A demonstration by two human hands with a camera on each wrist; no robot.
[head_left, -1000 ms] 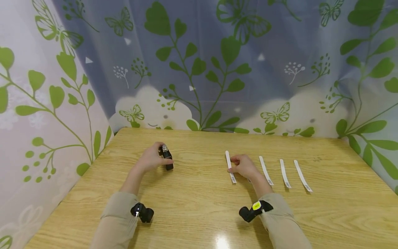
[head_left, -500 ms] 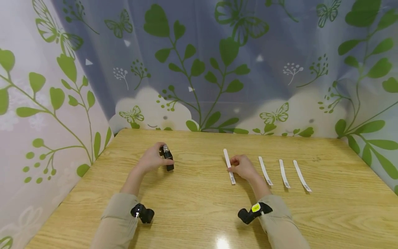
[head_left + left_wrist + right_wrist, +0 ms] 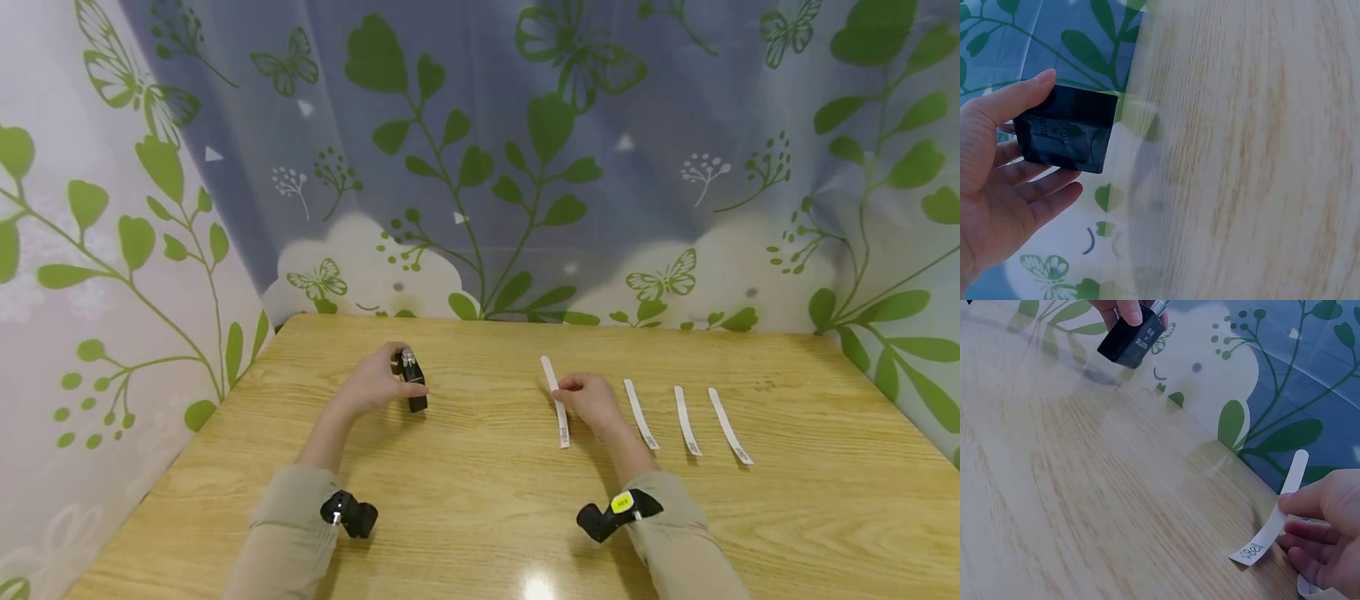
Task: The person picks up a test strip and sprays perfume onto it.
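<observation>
- Left hand (image 3: 373, 383): grasping one black bottle (image 3: 415, 392) between thumb and fingers, in the far left part of the table (image 3: 465, 500), short of its back edge. In the left wrist view the bottle shows against the curtain (image 3: 480, 167).
- Right hand (image 3: 594, 402): pinching one paper strip (image 3: 560, 417) near its middle, right of the table's centre and nearer the back edge than the front.
- Count: one bottle; one strip held; three loose strips lying in a spaced row toward the table's right edge, namely the nearest strip (image 3: 640, 412), the middle strip (image 3: 686, 419) and the outermost strip (image 3: 727, 423).
- Materials and shapes: bottle box-shaped, glossy, with a silvery metallic top. Strips white, slender, rounded at the far end, square and printed at the near end; the held one bows along its length. Table pale, wood-grained. Curtain fabric printed with leaves and butterflies.
- Obscured: bottle lettering too dim to read with certainty. Held strip's print reads "Bell" in the right wrist view. A further white strip portion (image 3: 1319, 591) is cut off below the right hand there; whether it belongs to the counted row cannot be told.
</observation>
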